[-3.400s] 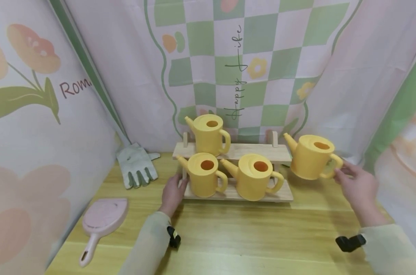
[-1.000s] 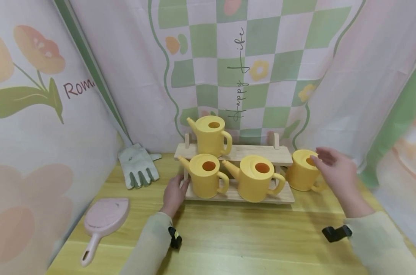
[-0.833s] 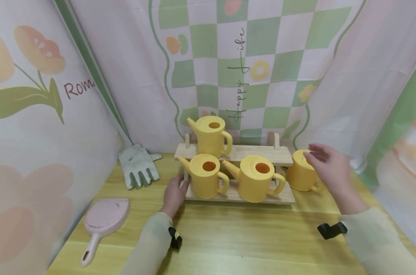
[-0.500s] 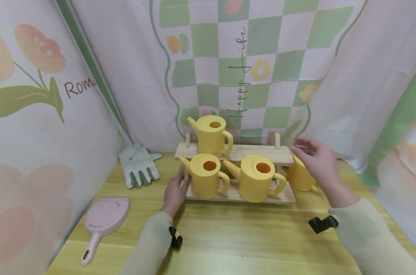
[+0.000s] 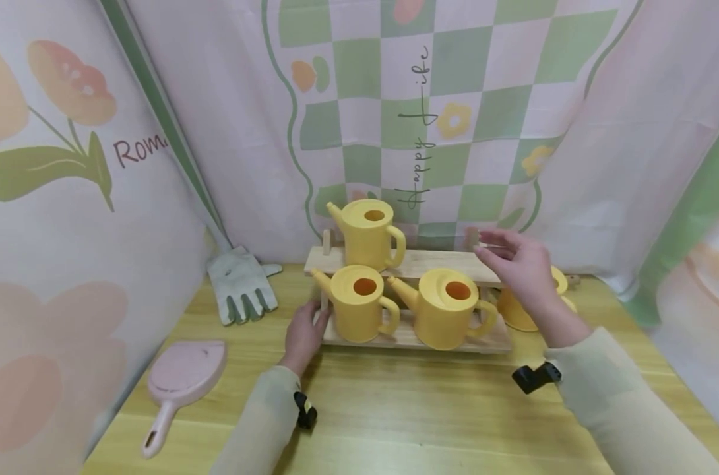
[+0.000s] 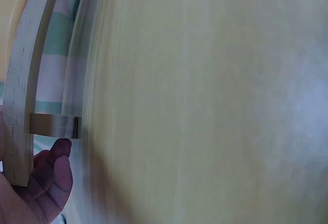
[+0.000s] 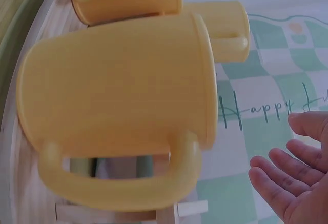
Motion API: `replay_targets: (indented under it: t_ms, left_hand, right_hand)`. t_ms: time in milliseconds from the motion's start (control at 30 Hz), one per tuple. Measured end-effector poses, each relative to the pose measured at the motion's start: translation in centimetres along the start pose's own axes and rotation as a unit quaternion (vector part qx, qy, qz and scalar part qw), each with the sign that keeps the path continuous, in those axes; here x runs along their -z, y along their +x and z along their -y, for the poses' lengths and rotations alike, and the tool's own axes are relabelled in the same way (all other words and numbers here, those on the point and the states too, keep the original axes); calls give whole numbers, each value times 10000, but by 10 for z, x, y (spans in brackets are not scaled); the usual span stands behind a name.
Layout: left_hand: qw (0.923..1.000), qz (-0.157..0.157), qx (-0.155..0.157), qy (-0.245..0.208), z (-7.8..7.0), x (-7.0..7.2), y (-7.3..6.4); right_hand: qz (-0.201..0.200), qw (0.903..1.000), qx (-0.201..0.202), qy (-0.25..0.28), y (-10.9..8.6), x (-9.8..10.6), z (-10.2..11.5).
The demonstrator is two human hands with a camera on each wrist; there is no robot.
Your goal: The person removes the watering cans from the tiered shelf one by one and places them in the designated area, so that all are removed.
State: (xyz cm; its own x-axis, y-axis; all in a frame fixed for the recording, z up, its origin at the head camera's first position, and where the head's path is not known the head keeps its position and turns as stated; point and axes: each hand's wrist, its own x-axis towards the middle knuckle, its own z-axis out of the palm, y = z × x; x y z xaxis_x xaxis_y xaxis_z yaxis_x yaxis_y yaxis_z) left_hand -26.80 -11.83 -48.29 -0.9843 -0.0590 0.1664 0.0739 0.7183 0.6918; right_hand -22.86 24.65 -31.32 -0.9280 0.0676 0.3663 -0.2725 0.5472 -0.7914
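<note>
A two-tier wooden rack holds three yellow toy watering cans: one watering can on the upper board, two side by side on the lower. My left hand grips the rack's left end; in the left wrist view its fingers curl round the lower board. My right hand is raised by the upper board's right end, overlapping its post. Its fingers are spread and hold nothing in the right wrist view, beside the lower right can. Behind that forearm another can stands on the table.
A grey-white work glove and a pink dustpan lie at the left of the wooden table. Printed curtains close in behind and at both sides.
My right hand had held the fourth watering can by its handle; it let go on the table right of the rack, then moved left toward the upper board. My left hand keeps its hold.
</note>
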Motion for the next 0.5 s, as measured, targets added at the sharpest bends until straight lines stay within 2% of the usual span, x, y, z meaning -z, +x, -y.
replay_targets:
  t_ms: [267, 500]
  left_hand:
    - [9999, 21, 130, 3, -1, -1, 1]
    - [10000, -6, 87, -4, 0, -1, 1]
  right_hand:
    - [355, 9993, 9, 113, 6, -16, 9]
    - [575, 9983, 40, 8, 14, -37, 16]
